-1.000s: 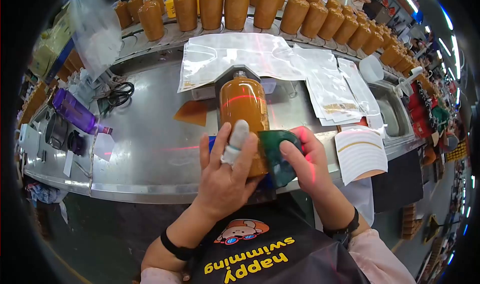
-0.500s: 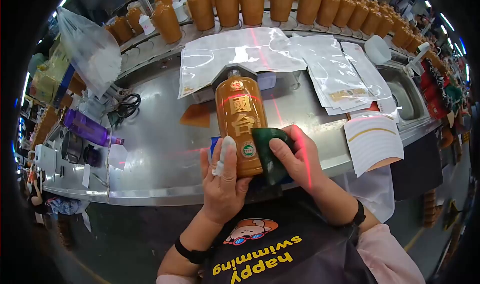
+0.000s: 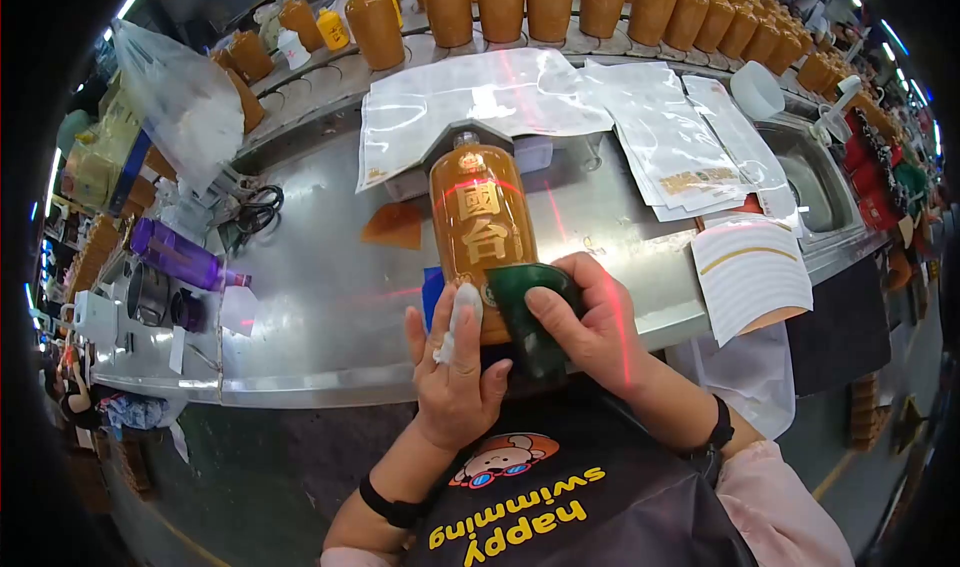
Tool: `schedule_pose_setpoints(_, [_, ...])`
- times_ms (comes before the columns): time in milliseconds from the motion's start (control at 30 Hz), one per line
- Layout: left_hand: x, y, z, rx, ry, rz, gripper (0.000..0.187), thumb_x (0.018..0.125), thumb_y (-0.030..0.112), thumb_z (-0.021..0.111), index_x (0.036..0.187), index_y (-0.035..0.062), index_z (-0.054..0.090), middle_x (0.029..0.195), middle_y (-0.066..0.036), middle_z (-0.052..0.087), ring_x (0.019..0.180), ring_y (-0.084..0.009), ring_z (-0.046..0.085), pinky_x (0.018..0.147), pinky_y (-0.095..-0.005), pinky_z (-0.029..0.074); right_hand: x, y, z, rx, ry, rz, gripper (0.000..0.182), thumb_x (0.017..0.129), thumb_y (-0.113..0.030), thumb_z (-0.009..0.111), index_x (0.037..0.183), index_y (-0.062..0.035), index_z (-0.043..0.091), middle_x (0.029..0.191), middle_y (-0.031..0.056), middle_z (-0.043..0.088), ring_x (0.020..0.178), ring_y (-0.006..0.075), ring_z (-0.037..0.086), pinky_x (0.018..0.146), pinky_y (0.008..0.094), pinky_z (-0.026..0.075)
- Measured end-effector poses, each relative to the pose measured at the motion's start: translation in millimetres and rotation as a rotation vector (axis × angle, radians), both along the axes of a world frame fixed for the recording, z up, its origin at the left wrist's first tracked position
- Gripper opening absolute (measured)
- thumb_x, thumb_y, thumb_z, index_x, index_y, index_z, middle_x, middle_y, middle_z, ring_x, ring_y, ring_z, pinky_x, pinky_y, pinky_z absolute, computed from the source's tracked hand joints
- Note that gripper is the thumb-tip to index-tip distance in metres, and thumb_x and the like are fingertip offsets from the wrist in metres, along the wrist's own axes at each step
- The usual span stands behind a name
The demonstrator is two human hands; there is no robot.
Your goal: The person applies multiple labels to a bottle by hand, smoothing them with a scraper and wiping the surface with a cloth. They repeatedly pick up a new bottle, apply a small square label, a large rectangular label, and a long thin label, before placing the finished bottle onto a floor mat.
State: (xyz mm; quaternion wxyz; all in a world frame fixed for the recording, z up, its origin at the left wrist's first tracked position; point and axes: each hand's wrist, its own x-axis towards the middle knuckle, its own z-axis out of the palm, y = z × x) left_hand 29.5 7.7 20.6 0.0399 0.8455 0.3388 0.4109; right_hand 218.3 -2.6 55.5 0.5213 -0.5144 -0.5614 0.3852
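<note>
A glossy brown bottle point(image 3: 486, 202) with gold characters lies with its neck away from me, against a dark angled holder point(image 3: 440, 139). My left hand point(image 3: 455, 377) is at the bottle's lower left, fingers stretched out, white tape on the fingers, one fingertip on the bottle's front and the thumb apart from it. With thumb and fingers, my right hand point(image 3: 590, 322) grips a dark green flexible scraper point(image 3: 530, 317). The scraper's edge lies over the bottle's lower right front and partly covers the small round green emblem. Something blue point(image 3: 432, 292) shows behind my left fingers.
Printed transfer sheets point(image 3: 680, 152) lie behind and right on the metal counter point(image 3: 300, 297), beside a sink point(image 3: 815, 192). Many brown bottles point(image 3: 500, 7) line a conveyor point(image 3: 310, 82) at the back. A purple bottle point(image 3: 175, 252) lies left. Red laser lines cross the counter.
The scraper has shifted left across the bottle's lower front, covering more of the round emblem. My left thumb has moved away from the bottle's base. Bottles on the conveyor have shifted right.
</note>
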Motion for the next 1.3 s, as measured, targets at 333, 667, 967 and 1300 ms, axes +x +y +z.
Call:
schedule_pose_setpoints(333, [-9, 1, 3, 0.023, 0.177, 0.029, 0.06, 0.095, 0.027, 0.056, 0.141, -0.0056, 0.036, 0.137, -0.028, 0.049, 0.135, -0.0432, 0.039, 0.116, -0.0577, 0.011, 15, 0, -24, -0.083, 0.106, -0.038, 0.029, 0.091, -0.026, 0.067, 0.099, 0.0007, 0.059, 0.075, 0.0094, 0.063, 0.069, 0.0132, 0.058, 0.064, 0.0311, 0.048])
schedule_pose_setpoints(667, [33, 19, 39, 0.362, 0.516, -0.187, 0.033, 0.087, 0.017, 0.059, 0.12, 0.0174, 0.064, 0.102, -0.002, 0.07, 0.126, -0.0256, 0.053, 0.115, -0.0628, 0.008, 93, -29, -11, 0.118, -0.181, -0.367, 0.027, 0.091, -0.007, 0.058, 0.117, -0.0018, 0.057, 0.107, 0.0129, 0.063, 0.094, 0.0162, 0.06, 0.076, 0.0277, 0.048])
schedule_pose_setpoints(967, [-14, 10, 8, 0.192, 0.254, -0.002, 0.047, 0.097, 0.021, 0.049, 0.138, -0.0004, 0.043, 0.143, -0.02, 0.046, 0.137, -0.0377, 0.037, 0.116, -0.0573, 0.008, 252, -64, -35, -0.2, -1.263, -0.483, 0.025, 0.085, -0.009, 0.056, 0.105, -0.01, 0.071, 0.138, 0.0144, 0.051, 0.131, 0.0352, 0.042, 0.102, 0.0432, 0.042])
schedule_pose_setpoints(1300, [-13, 18, 12, 0.054, 0.222, 0.155, 0.063, 0.097, 0.039, 0.053, 0.142, -0.0029, 0.039, 0.141, -0.02, 0.048, 0.139, -0.0399, 0.034, 0.115, -0.0568, 0.011, 241, -54, -37, 0.057, -0.986, -0.438, 0.021, 0.079, -0.019, 0.07, 0.097, -0.008, 0.072, 0.129, 0.0171, 0.056, 0.123, 0.037, 0.047, 0.1, 0.0428, 0.043])
